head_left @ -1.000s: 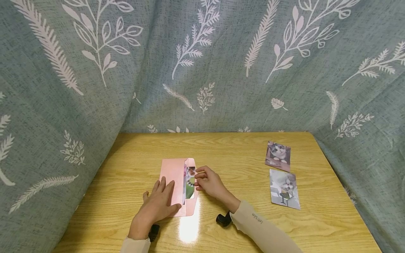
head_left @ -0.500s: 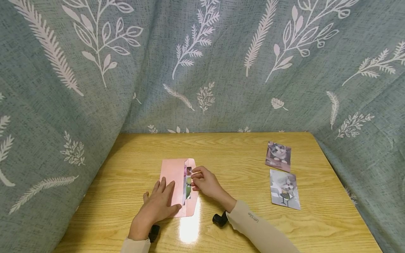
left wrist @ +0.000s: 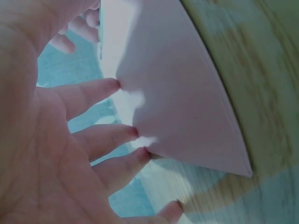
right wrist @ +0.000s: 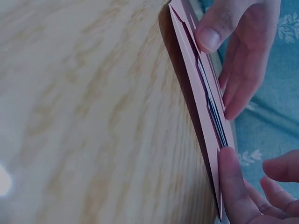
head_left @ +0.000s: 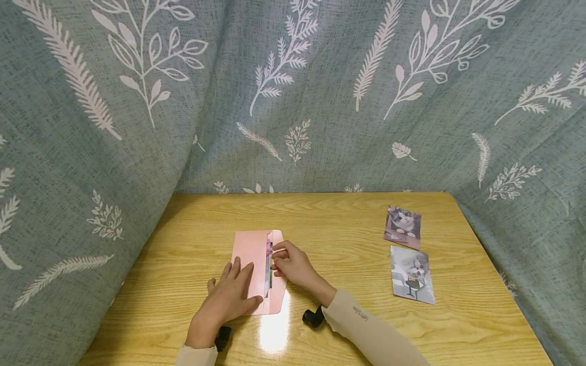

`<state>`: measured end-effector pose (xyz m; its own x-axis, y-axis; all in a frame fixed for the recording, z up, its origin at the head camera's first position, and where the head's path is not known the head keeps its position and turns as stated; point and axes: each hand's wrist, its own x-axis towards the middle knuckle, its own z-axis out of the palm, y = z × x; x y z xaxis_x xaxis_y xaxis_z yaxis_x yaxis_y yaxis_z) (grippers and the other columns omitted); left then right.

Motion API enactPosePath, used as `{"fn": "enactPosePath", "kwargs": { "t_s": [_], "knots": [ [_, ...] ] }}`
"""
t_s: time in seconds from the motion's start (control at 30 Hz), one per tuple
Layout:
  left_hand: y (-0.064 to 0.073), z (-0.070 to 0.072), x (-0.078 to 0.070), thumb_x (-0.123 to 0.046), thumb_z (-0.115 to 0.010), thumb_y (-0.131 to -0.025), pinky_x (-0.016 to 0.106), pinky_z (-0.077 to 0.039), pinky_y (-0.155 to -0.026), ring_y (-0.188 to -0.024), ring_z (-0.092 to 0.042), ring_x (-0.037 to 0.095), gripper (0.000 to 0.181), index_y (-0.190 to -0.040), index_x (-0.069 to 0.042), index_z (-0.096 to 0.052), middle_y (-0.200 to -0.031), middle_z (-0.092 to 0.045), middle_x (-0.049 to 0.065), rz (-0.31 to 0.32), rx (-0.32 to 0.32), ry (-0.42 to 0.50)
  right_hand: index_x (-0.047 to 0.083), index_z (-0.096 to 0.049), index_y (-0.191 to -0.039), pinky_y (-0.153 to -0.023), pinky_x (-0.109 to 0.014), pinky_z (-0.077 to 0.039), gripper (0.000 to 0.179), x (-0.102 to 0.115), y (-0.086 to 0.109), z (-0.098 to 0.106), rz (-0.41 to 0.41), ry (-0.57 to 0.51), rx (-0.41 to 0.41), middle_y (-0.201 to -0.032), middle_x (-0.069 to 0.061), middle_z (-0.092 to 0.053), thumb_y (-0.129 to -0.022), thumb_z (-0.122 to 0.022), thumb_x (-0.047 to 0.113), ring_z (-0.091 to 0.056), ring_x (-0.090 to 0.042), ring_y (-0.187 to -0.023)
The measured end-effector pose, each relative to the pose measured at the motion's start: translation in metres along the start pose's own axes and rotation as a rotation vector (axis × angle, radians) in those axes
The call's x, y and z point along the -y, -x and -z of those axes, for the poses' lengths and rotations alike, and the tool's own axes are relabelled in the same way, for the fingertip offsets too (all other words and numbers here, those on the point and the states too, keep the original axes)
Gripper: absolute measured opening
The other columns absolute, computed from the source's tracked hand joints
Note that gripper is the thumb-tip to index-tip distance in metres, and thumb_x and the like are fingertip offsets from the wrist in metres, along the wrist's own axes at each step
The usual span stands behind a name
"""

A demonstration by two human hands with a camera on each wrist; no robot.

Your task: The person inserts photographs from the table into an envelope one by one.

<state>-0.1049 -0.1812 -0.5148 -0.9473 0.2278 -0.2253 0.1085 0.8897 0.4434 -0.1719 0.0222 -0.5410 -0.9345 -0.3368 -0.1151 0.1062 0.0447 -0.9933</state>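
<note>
A pink envelope (head_left: 247, 246) lies on the wooden table with its flap folded out to the right. My left hand (head_left: 227, 297) rests on it with fingers spread; in the left wrist view the fingertips (left wrist: 133, 132) touch the envelope. A thin strip of a photo card (head_left: 270, 272) shows at the envelope's mouth, the rest of it inside. My right hand (head_left: 297, 265) is over the flap, its fingertips at the card's outer edge. In the right wrist view, a finger (right wrist: 230, 163) presses at the mouth while the thumb stands apart, gripping nothing.
Two cat photo cards lie at the table's right: a darker one (head_left: 403, 227) farther back and a grey-white one (head_left: 413, 274) nearer. A patterned blue-green curtain (head_left: 320, 101) hangs around the table (head_left: 339, 218). Black wrist cameras sit under both wrists.
My right hand has moved left, and the photo card has slid further into the envelope, leaving only a narrow strip showing. The left hand has stayed in place.
</note>
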Motion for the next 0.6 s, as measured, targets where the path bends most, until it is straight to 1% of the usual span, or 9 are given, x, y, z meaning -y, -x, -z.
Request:
{"fn": "enactPosePath", "kwargs": {
  "t_s": [0.2,0.37,0.6],
  "knots": [
    [0.0005,-0.0005,0.0012,-0.048,-0.076,-0.085,0.084,-0.013,-0.098,-0.147,-0.015,0.047,0.087,-0.155,-0.014,-0.038,-0.162,-0.017,0.025,-0.005,-0.005,-0.001,-0.004,-0.056,-0.124,-0.069,-0.037,-0.06,0.028,0.0018,-0.0009,-0.0024,0.0,0.033,-0.01,-0.107,-0.022,-0.066,-0.096,-0.054,-0.008,-0.07,-0.027,-0.084],
    [-0.0002,-0.0011,0.0016,-0.048,-0.076,-0.085,0.083,-0.012,-0.099,-0.148,-0.014,0.046,0.087,-0.156,-0.015,-0.038,-0.162,-0.016,0.024,-0.001,-0.003,0.004,-0.004,-0.056,-0.124,-0.068,-0.036,-0.06,0.028,0.0013,-0.0017,-0.0035,-0.002,0.047,-0.011,-0.106,-0.021,-0.067,-0.096,-0.055,-0.008,-0.07,-0.025,-0.082],
    [0.0008,0.0,0.0007,-0.048,-0.077,-0.084,0.084,-0.013,-0.098,-0.147,-0.017,0.047,0.086,-0.155,-0.014,-0.04,-0.161,-0.018,0.026,-0.009,-0.015,0.003,-0.005,-0.056,-0.123,-0.067,-0.036,-0.06,0.028,0.003,-0.0018,-0.0052,-0.001,0.065,-0.013,-0.106,-0.022,-0.067,-0.096,-0.055,-0.009,-0.069,-0.025,-0.082]
  ]
}}
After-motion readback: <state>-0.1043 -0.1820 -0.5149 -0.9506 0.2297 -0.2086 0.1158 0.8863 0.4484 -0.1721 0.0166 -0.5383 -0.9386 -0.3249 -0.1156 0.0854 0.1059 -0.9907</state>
